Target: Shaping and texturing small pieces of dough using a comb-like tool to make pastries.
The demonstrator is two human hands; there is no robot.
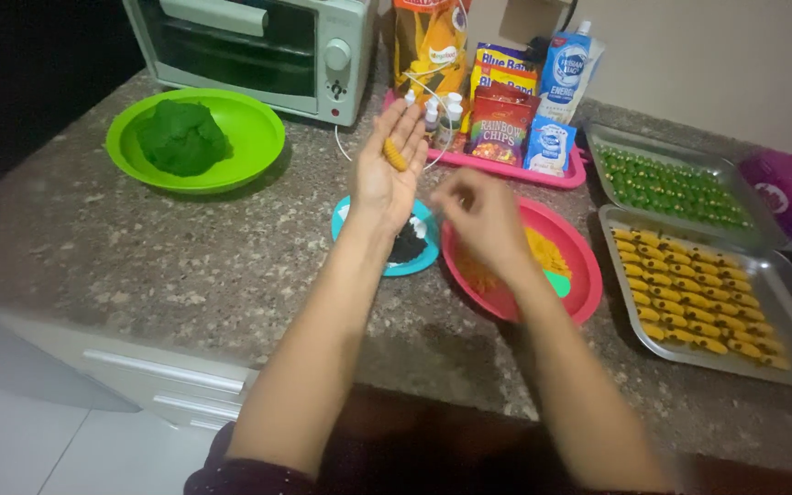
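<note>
Yellow dough roll [395, 154] flat on the spread-open left hand [387, 174], right hand [480, 218] blurred, loosely curled beside.

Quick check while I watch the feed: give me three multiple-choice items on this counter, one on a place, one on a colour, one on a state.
1. Where does the yellow dough roll lie?
A. on the open left hand
B. in the green bowl
C. on the oven

2. What colour is the bowl under the right hand?
A. blue
B. pink-red
C. white

3. How is the near tray loaded?
A. bare
B. stacked with bags
C. lined with rows of yellow pieces

Answers: 1 A, the roll rests on the upturned palm. 2 B, a pink-red bowl holds yellow dough. 3 C, yellow pieces sit in rows.
</note>
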